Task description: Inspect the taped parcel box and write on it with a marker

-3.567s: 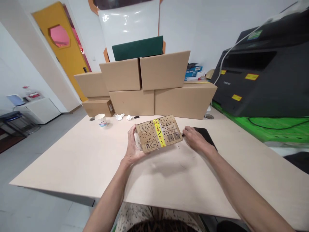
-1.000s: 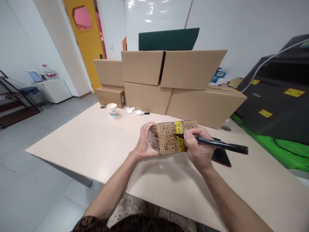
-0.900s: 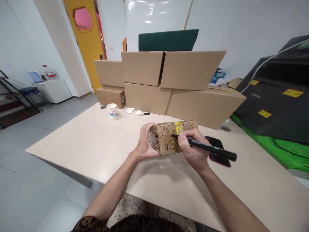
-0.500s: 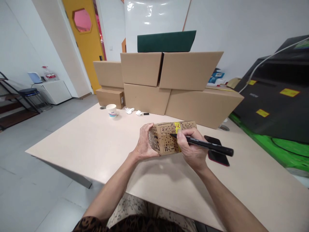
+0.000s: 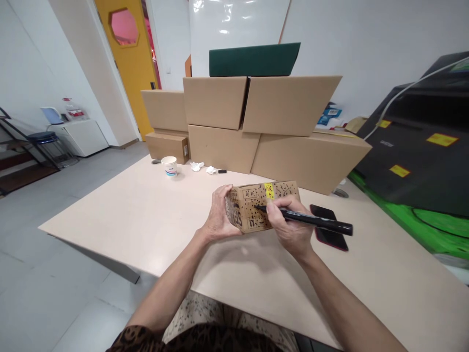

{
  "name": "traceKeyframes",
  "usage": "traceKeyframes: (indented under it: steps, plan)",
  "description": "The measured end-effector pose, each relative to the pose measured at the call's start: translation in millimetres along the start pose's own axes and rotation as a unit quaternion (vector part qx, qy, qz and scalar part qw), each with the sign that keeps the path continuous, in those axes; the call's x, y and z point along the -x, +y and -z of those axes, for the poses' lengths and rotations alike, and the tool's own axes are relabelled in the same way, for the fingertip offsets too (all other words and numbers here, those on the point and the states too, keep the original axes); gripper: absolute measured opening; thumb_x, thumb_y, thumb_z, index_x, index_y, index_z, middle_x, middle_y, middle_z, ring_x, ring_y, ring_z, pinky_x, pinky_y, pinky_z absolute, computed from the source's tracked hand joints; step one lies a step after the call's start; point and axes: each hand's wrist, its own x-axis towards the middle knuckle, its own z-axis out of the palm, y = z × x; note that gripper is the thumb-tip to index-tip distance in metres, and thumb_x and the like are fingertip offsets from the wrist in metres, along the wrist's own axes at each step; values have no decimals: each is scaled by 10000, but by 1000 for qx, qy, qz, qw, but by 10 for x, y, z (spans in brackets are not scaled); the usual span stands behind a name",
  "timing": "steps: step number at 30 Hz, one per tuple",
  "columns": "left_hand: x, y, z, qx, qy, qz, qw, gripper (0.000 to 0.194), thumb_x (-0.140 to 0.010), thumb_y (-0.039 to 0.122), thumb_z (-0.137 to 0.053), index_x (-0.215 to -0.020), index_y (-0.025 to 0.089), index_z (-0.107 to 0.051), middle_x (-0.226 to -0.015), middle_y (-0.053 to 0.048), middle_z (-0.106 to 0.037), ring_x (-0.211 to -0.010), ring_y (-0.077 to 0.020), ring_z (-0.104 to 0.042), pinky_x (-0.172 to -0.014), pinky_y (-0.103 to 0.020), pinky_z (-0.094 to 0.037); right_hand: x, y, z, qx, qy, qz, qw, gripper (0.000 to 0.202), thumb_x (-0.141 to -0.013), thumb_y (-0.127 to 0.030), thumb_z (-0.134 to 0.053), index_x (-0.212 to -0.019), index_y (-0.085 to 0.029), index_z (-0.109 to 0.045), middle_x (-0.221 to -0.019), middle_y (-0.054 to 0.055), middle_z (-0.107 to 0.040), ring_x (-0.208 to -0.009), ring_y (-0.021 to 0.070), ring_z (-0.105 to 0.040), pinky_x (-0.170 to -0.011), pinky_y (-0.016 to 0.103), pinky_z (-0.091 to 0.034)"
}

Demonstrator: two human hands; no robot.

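My left hand (image 5: 220, 215) grips the left end of a small cardboard box (image 5: 249, 208), thumb below and fingers over its far edge. The box is tilted toward me above the table, its face covered with black dots, dashes and printed panels. A strip of yellow tape (image 5: 269, 191) crosses it. In my right hand (image 5: 293, 225) a black marker pen (image 5: 318, 221) is pinched, its tip at the middle of the dotted face. Part of the box's right side is hidden behind that hand. A dark phone (image 5: 331, 239) with a red edge lies to the right, under or against another dark slab (image 5: 322, 212).
Large cardboard boxes (image 5: 223, 149) are stacked along the table's far side, topped by a dark green box (image 5: 254, 59). A paper cup (image 5: 169, 166), crumpled tissues (image 5: 197, 166) and a black pen cap (image 5: 222, 171) stand before them. A black case (image 5: 414, 146) is at the right.
The marker's tip has shifted slightly left and down across the dotted face, my right hand moving with it. My left hand keeps its hold on the box.
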Motion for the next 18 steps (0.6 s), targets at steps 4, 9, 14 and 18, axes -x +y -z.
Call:
traceKeyframes:
  steps: [4, 9, 14, 18]
  plan:
    - [-5, 10, -1, 2, 3, -10, 1000, 1285, -581, 612, -919, -1602, 286, -209, -1485, -174, -420, -1382, -419, -473, -1145, -650, -438, -8, -38, 37, -40, -10, -20, 999, 209, -861, -191, -680, -664, -223, -617, -548, -68, -580, -451, 83, -491, -455, 204, -387]
    - [-5, 17, -10, 5, 13, -18, 1000, 1284, -577, 623, -923, -1601, 276, -229, -1482, -175, -437, -1376, -414, -484, -1146, -644, -439, -6, -97, 41, -22, -48, -24, 998, 214, -843, -197, -686, -648, -220, -601, -529, -69, -575, -435, 81, -485, -443, 207, -363]
    - [-8, 2, -11, -3, 12, -15, 1000, 1294, -573, 629, -916, -1604, 286, -213, -1474, -172, -434, -1369, -421, -488, -1135, -658, -444, -29, -96, 0, -54, -14, -57, 997, 222, -863, -234, -679, -653, -224, -608, -554, -64, -567, -470, 88, -489, -469, 213, -384]
    - [-9, 5, -14, 2, 11, -20, 1000, 1280, -583, 626, -906, -1605, 284, -215, -1481, -173, -430, -1374, -418, -485, -1136, -652, -447, -26, -109, -16, -43, -29, -54, 997, 210, -867, -242, -694, -668, -223, -627, -564, -57, -591, -477, 93, -505, -475, 218, -393]
